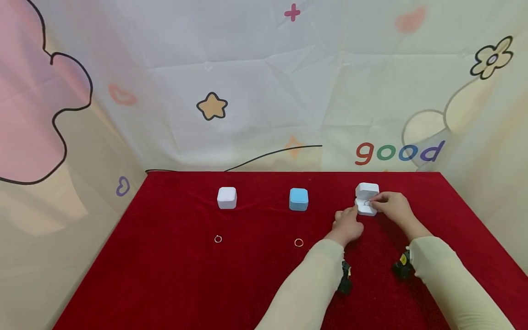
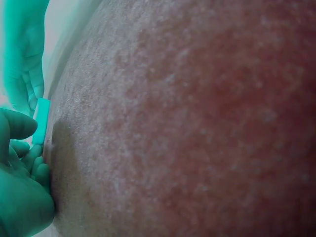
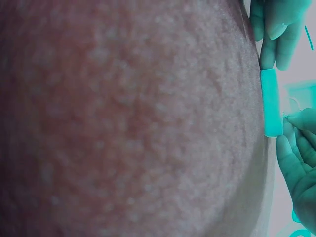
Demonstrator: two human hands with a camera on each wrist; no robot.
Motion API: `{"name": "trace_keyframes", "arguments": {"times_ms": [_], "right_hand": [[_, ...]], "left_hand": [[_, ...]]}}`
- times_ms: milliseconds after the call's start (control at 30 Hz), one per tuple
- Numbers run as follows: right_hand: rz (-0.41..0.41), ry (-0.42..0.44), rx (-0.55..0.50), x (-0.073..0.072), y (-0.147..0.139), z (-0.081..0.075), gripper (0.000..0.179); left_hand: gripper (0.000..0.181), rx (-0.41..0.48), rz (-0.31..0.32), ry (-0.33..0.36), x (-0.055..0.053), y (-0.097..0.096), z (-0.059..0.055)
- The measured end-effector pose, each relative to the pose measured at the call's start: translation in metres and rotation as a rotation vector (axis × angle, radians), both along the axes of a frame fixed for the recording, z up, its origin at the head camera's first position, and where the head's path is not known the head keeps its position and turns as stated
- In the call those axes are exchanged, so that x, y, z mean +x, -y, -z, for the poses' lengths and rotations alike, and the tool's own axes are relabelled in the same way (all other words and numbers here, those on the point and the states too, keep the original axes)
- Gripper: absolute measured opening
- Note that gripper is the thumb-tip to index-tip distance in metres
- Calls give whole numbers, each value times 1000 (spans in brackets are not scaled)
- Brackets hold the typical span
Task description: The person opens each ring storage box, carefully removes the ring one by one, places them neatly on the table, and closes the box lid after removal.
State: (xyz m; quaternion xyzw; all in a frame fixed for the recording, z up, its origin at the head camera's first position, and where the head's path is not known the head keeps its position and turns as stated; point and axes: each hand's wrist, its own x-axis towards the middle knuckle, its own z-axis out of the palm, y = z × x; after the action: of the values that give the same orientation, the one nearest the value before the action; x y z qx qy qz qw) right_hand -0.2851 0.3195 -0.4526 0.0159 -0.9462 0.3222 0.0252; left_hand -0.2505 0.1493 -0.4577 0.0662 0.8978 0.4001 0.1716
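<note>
A white ring box stands at the right with its lid raised. My right hand reaches in from the right and pinches a small ring at the box's inner pad. Along the left side and front corner of the same box, my left hand holds it with curled fingers, thumb near the front. In the left wrist view the box appears as a teal-tinted block between both hands. The right wrist view shows the box from its front, the ring's lower part hidden by fingertips.
A closed white box and a closed light-blue box stand to the left in the same row. In front of them lie a ring and another ring. Red cloth covers the table, with a patterned curtain behind.
</note>
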Motion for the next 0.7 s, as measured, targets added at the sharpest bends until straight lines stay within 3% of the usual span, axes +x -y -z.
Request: {"name": "trace_keyframes", "arguments": {"times_ms": [267, 700], "right_hand": [[14, 27, -29, -2, 1, 2, 30], [22, 43, -58, 2, 3, 0, 33]], "left_hand": [[57, -30, 2, 22, -10, -5, 6], [56, -7, -15, 12, -2, -1, -1]]}}
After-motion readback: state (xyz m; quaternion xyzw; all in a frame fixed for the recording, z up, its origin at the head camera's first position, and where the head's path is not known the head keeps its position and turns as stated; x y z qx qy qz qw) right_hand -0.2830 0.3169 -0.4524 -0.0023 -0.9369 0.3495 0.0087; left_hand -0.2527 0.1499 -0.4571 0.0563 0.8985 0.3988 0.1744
